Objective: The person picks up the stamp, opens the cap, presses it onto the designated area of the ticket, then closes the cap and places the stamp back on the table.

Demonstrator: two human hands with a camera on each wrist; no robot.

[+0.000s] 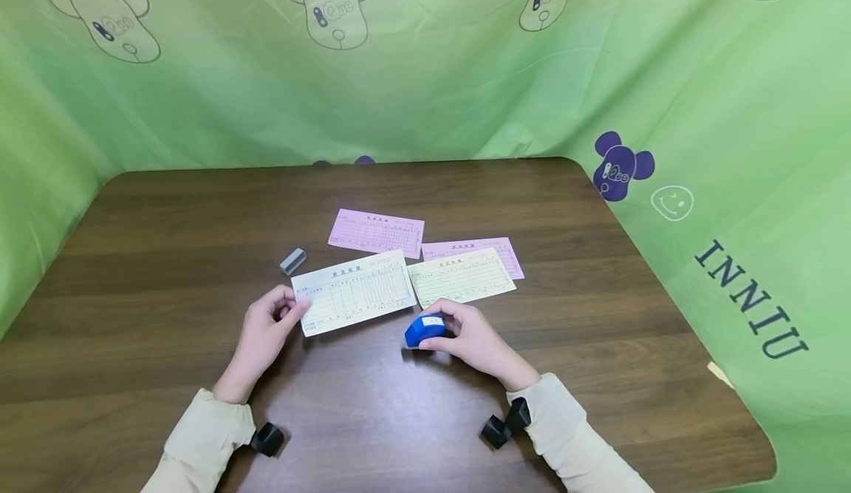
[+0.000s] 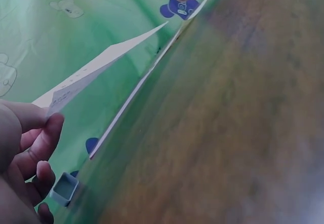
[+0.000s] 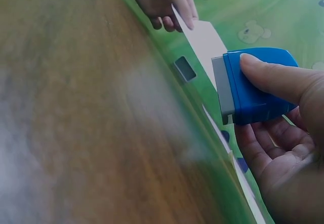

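Observation:
Between thumb and fingers, my left hand [image 1: 264, 330] pinches the left edge of a white printed form [image 1: 355, 291], which is raised off the table in the left wrist view. My right hand [image 1: 475, 336] grips a blue self-inking stamp [image 1: 422, 330] beside the form's lower right corner. In the right wrist view the blue stamp [image 3: 260, 87] shows its grey base, with the thumb on one side and fingers beneath. A pale yellow-green form [image 1: 462, 277] lies right of the white one, over part of a pink form [image 1: 507, 255].
Another pink form [image 1: 375, 231] lies farther back. Left of the forms sits a small grey rectangular cap [image 1: 293, 261]. The brown wooden table [image 1: 199, 242] is bordered by a green printed curtain [image 1: 425, 94]. Black wrist devices [image 1: 268, 440] are worn at both sleeves.

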